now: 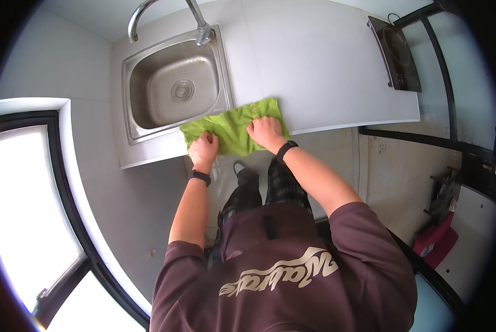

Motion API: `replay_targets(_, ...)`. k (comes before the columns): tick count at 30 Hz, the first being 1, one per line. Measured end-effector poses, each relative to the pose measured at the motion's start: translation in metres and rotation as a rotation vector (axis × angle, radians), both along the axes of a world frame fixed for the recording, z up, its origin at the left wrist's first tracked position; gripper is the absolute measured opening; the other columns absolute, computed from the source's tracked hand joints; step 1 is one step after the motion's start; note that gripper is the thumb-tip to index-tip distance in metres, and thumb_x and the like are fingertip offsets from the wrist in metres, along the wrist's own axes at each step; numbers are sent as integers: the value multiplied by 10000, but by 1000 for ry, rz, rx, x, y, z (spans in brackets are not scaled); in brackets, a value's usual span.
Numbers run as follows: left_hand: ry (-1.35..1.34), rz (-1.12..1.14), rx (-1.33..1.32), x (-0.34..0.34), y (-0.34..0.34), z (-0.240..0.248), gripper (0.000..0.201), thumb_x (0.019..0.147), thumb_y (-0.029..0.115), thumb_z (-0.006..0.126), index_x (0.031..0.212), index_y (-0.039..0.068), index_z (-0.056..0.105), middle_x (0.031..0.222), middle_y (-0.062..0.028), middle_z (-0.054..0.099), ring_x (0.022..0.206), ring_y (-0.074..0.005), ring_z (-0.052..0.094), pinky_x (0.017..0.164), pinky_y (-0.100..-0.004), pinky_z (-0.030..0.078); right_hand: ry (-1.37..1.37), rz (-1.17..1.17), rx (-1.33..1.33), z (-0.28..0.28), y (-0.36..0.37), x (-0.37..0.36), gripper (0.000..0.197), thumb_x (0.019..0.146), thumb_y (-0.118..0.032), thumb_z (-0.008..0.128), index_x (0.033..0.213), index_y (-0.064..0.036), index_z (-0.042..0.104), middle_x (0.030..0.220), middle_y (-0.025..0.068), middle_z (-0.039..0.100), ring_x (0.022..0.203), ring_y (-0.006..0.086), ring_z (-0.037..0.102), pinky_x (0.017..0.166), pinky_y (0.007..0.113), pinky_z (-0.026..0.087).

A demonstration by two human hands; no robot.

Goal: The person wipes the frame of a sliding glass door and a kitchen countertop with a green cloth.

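Observation:
A green cloth [234, 126] is spread out between my two hands at the front edge of the white countertop [320, 72]. Its far side lies over the counter by the sink's near right corner, and its near side hangs past the edge. My left hand [204, 148] is closed on the cloth's left part, with the fingers curled under. Farther right, my right hand [266, 133] grips the cloth near its right end in the same curled way. Dark bands circle both wrists. Folds run through the fabric between the fists.
A steel sink [127, 91] is set into the counter at the left, with a curved chrome faucet [203, 34] behind it. A black induction cooktop [394, 52] stands at the counter's right end. A black-framed window [60, 160] is on my left, and a dark red object [437, 242] lies at lower right.

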State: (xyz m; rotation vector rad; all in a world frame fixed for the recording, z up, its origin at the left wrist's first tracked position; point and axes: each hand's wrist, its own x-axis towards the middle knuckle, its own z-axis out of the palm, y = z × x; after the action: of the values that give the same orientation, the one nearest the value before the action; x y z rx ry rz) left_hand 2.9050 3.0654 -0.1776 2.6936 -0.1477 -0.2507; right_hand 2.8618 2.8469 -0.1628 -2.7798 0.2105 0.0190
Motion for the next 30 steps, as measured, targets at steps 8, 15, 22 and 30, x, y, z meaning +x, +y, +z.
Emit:
replay_targets(8, -36, 10, 48, 7, 12, -1, 294, 856, 348, 606, 712, 93, 630, 657, -155, 662, 629, -387, 652, 627, -481, 525, 16, 60, 24, -2, 21, 9, 337, 824, -283, 575, 570, -81, 669, 561, 133, 630, 512, 308, 633, 510, 429, 501)
replay_targets(15, -91, 44, 49, 6, 7, -1, 294, 839, 302, 618, 659, 69, 600, 630, -166, 634, 609, -395, 630, 601, -472, 513, 33, 106, 47, -1, 28, 14, 330, 827, -275, 583, 574, -85, 676, 552, 128, 627, 511, 296, 638, 501, 416, 498)
replay_targets(22, -74, 59, 55, 2, 11, -5, 294, 835, 324, 623, 654, 93, 597, 611, -153, 637, 581, -390, 632, 596, -486, 518, -16, 186, 92, -4, 31, 18, 314, 813, -249, 598, 559, -77, 666, 544, 132, 621, 501, 289, 634, 494, 407, 502)
replay_targets(30, -72, 34, -19, 8, 13, -3, 285, 837, 316, 628, 656, 98, 597, 611, -148, 638, 585, -390, 632, 596, -488, 514, 21, 191, 91, 1, 41, 23, 335, 824, -256, 585, 557, -69, 661, 550, 147, 621, 502, 307, 633, 499, 424, 504)
